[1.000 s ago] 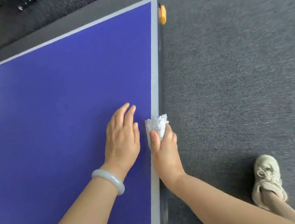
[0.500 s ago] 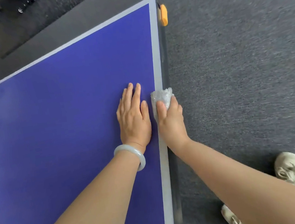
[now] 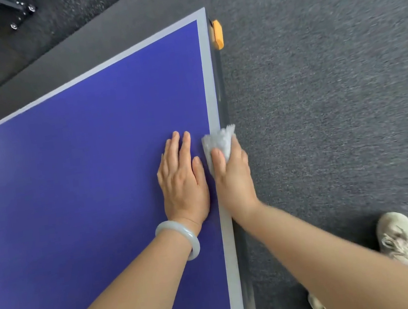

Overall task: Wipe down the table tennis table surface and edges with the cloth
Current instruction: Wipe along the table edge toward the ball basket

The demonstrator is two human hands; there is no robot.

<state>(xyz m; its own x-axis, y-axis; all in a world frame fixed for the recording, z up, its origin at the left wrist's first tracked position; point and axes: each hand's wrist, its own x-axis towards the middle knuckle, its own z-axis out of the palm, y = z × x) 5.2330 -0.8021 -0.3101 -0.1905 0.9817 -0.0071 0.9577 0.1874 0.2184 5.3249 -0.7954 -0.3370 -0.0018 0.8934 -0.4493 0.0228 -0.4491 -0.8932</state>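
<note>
Gripping cloth (image 3: 218,140), right hand (image 3: 234,176), table edge (image 3: 210,88)

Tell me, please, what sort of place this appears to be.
Probably an indoor games or sports room: a blue table tennis table with a grey border stands on dark grey carpet, and black wheeled equipment sits at the far left.

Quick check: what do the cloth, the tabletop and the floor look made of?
Cloth: thin, crumpled white tissue or nonwoven wipe, judging by its creases; unclear which. Tabletop: smooth matte painted board, blue with a grey border. Floor: grey short-pile carpet, by its speckled texture.
</note>
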